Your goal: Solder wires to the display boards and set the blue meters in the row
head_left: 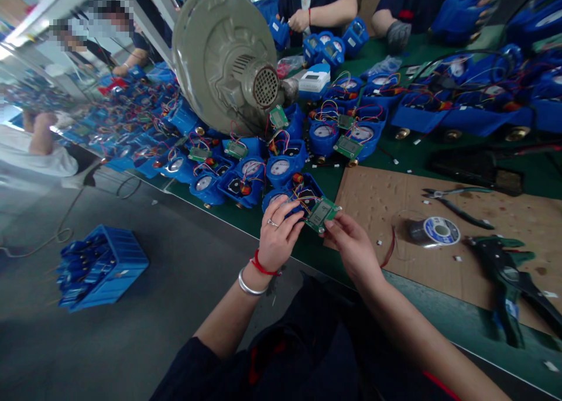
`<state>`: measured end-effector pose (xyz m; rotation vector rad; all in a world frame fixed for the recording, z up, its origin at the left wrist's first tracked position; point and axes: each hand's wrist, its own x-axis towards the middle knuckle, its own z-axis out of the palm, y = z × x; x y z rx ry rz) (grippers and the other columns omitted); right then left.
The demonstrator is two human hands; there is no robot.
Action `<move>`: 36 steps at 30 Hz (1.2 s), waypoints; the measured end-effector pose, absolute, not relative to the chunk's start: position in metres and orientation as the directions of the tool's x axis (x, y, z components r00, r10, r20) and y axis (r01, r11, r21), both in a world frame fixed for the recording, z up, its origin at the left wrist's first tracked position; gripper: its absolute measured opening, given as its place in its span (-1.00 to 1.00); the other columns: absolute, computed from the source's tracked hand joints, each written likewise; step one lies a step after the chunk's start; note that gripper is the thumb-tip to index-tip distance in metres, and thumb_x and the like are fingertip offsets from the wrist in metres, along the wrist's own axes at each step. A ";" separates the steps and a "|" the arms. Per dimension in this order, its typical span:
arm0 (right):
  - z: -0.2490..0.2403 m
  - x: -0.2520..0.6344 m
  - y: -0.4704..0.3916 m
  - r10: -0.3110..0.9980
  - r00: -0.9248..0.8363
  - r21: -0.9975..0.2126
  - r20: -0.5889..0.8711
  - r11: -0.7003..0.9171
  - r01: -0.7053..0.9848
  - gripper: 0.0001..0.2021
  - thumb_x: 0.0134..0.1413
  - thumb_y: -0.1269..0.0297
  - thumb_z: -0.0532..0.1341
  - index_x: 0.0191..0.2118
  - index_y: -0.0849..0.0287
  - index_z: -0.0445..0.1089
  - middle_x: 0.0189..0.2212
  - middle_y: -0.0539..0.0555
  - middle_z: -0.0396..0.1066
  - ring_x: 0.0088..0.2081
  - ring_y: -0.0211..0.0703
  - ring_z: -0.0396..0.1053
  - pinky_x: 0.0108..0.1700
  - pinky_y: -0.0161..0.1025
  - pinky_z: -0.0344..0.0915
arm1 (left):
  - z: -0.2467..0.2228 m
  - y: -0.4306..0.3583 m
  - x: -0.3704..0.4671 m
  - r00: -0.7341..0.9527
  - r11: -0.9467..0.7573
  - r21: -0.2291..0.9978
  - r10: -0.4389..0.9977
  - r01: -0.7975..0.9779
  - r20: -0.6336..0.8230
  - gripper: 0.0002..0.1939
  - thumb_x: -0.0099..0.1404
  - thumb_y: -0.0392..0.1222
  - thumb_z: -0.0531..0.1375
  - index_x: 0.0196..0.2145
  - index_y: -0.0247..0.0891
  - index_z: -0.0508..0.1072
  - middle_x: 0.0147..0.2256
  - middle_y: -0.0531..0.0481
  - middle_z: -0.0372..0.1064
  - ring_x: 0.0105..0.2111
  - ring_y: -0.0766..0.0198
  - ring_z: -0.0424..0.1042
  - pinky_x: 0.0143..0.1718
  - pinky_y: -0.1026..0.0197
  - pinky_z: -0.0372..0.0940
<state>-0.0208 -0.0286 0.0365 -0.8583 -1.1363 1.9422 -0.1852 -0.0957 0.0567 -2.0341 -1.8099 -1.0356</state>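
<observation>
My right hand (351, 243) pinches the lower right edge of a small green circuit board with a grey display (322, 213), thumb on top. Thin coloured wires run from this board into the open box of a blue water meter (314, 185) just behind it. My left hand (280, 230) is curled over the round dial end of that meter, its fingertips close to the board's left side. The fingers cover most of the dial. Behind stand more opened blue water meters (281, 167) with wires, some with boards hanging out.
A big grey-green blower (223, 61) stands behind the meters. On the right, cardboard (413, 202) carries a solder spool (434, 231), side cutters (459, 208) and wire strippers (509, 278). A blue crate (127, 266) sits on the floor at left. Co-workers handle meters across the bench.
</observation>
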 end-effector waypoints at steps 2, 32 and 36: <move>0.036 -0.021 -0.028 0.831 -0.525 -0.906 -0.184 -0.350 -0.238 -0.73 0.10 0.13 0.26 -0.10 0.11 0.42 -0.24 0.03 0.48 -0.29 -0.23 0.37 -0.23 -0.31 0.27 | 0.058 -0.095 -0.186 -0.030 -0.202 0.295 0.779 0.934 0.627 -0.81 0.30 -0.29 0.17 -0.13 -0.22 0.46 0.03 -0.09 0.36 0.18 0.07 0.19 0.15 -0.13 0.22; 0.023 -0.016 -0.021 0.829 -0.465 -0.886 -0.309 -0.429 -0.175 -0.68 0.02 0.05 0.28 -0.14 0.11 0.45 -0.29 0.03 0.50 -0.29 -0.15 0.45 -0.18 -0.23 0.36 | 0.048 -0.092 -0.225 -0.429 0.079 0.581 0.756 0.810 0.495 -0.66 0.36 -0.12 0.09 0.04 -0.28 0.32 0.08 -0.21 0.27 0.13 0.10 0.24 0.17 -0.05 0.15; 0.020 -0.015 -0.027 0.819 -0.429 -0.862 -0.380 -0.483 -0.157 -0.63 -0.05 0.08 0.33 -0.10 0.10 0.43 -0.21 0.06 0.51 -0.20 -0.07 0.47 -0.12 -0.14 0.38 | 0.035 -0.092 -0.228 -0.544 0.136 0.757 0.775 0.639 0.320 -0.62 0.39 -0.05 0.04 0.08 -0.24 0.30 0.04 -0.18 0.33 0.07 0.11 0.32 0.11 -0.03 0.23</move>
